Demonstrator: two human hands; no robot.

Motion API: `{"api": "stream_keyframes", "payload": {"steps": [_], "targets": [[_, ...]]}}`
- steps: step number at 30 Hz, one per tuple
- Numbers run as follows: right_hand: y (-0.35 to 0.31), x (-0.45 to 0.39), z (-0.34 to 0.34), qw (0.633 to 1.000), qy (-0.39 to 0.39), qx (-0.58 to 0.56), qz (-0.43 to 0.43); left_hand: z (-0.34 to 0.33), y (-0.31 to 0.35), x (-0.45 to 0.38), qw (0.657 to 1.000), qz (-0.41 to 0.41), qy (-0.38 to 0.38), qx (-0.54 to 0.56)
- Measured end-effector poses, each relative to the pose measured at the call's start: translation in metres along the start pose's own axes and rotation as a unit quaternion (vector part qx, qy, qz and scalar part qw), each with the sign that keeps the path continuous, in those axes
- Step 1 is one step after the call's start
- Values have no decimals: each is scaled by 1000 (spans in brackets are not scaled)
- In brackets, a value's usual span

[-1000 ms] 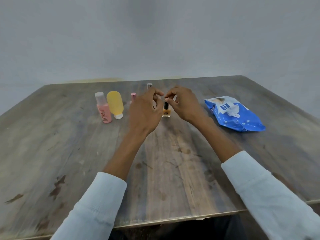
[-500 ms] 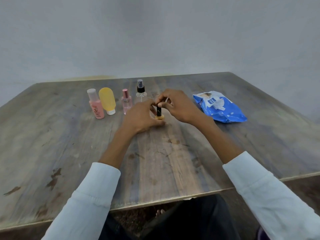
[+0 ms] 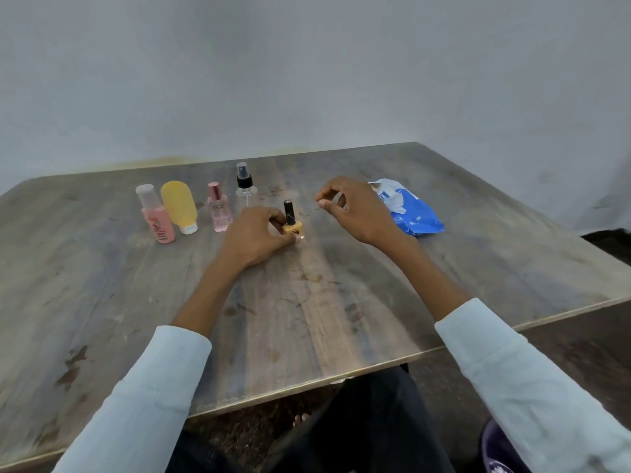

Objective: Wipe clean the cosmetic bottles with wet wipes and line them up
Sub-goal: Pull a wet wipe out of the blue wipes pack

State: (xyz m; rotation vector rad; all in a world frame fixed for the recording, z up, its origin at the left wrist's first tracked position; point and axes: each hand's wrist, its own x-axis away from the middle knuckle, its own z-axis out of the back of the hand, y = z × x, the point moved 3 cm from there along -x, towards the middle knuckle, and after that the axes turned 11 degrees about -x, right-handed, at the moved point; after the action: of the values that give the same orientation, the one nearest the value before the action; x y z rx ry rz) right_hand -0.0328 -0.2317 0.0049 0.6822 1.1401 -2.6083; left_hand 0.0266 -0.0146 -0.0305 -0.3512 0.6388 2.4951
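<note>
Your left hand (image 3: 254, 238) holds the small amber bottle (image 3: 292, 224) upright on the worktop (image 3: 102, 285). At its nine o'clock, four upright bottles line up: clear spray bottle (image 3: 246, 186), pink perfume bottle (image 3: 218, 208), yellow tube (image 3: 180, 205), pink bottle (image 3: 156, 215). The blue wipes pack (image 3: 408, 209) lies at three o'clock.
</note>
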Motion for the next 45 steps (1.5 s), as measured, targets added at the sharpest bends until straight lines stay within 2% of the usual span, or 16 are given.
{"api": "stream_keyframes", "payload": {"steps": [4,6,13,19,26,38,45], "targets": [[30,7,48,990,102,79,-59,-1,7,1,1000,-19,20,10],[45,11,70,980,124,124,-96,-1,8,2,999,-17,33,10],[72,30,91,953,159,202,-161,-1,10,4,998,-7,64,7],[80,29,84,950,123,202,-204,-3,9,4,998,-10,64,-11],[80,21,76,943,131,231,-200,-4,8,2,998,-16,59,-23],[76,25,83,945,189,204,-174,-2,11,3,998,-25,61,-19],[69,26,75,953,155,210,-153,-3,11,3,998,-25,59,-15]]}}
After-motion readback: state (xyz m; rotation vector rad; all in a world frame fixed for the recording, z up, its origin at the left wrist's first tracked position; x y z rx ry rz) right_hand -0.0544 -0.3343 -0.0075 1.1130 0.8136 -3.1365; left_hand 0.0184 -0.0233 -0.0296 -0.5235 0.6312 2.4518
